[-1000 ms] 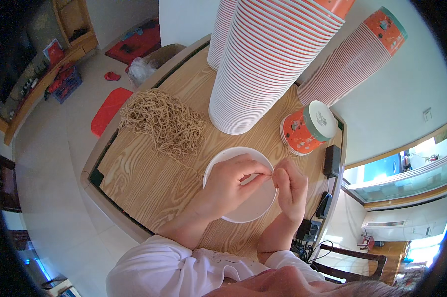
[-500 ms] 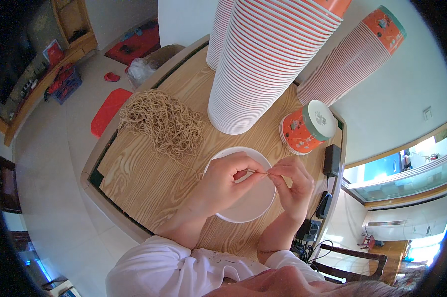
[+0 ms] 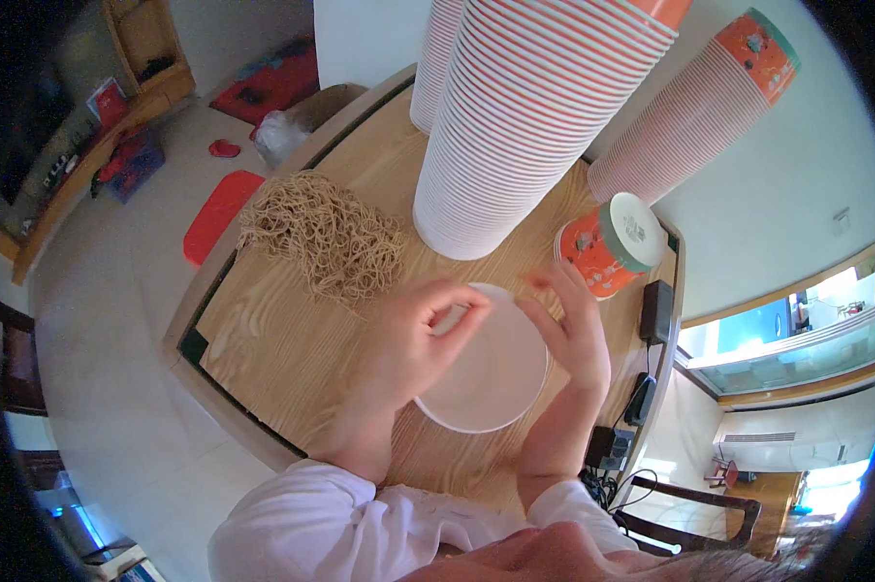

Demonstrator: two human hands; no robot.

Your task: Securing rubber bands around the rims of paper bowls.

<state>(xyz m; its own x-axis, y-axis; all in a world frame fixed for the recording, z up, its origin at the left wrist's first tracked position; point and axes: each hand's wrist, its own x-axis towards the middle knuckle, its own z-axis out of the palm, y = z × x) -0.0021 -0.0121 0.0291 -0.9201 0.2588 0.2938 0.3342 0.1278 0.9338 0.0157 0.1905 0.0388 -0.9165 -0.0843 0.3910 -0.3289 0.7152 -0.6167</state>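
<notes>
Above the left rim of a white paper tub (image 3: 486, 388), my left hand (image 3: 413, 339) is closed, thumb and forefinger tips pinched together. Whatever lies in that pinch is too small or blurred to make out. My right hand (image 3: 578, 325) hovers over the tub's right side, its thumb and forefinger apart and nothing visible between them. The tub stands on the table with its mouth up, and its pale inside shows between my hands. A loose heap of tan twine (image 3: 321, 238) lies to the left, beyond my left hand.
A tall stack of white tubs (image 3: 515, 145) rises behind the open one, with another stack (image 3: 684, 121) at the far right. An orange tub (image 3: 602, 247) sits upside down near it. Black power adapters (image 3: 656, 312) and cables line the right edge of the wooden table (image 3: 263, 359).
My hands have drawn apart: they met fingertip to fingertip at a thin strand over the tub. The right fingers have parted, and the left hand has shifted slightly left.
</notes>
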